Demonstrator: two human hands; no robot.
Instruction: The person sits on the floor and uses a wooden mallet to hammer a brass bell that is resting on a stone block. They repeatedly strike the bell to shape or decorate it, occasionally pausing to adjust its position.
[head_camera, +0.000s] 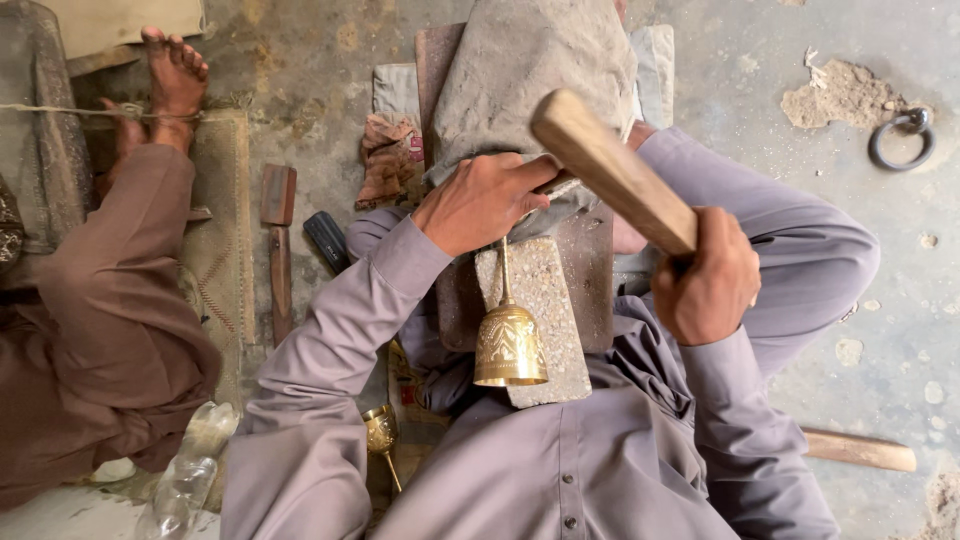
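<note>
My right hand (710, 275) grips a thick wooden stick (610, 170), which is raised and slants up to the left over my lap. My left hand (480, 200) is closed around a thin metal tool (558, 186) that pokes out past my fingers. Just below that hand an engraved brass goblet (510, 345) lies mouth towards me on a speckled stone slab (550, 300). The end of its thin stem reaches under my left hand. I cannot tell whether the hand also pins the stem.
A second small brass goblet (380, 432) lies by my left elbow. Another person in brown clothes (110, 300) sits at the left with a bare foot (175, 75) out. Nearby are wood-handled tools (278, 240), a rag (390, 155), a plastic bottle (190, 470), a floor ring (903, 138) and a wooden handle (860, 450).
</note>
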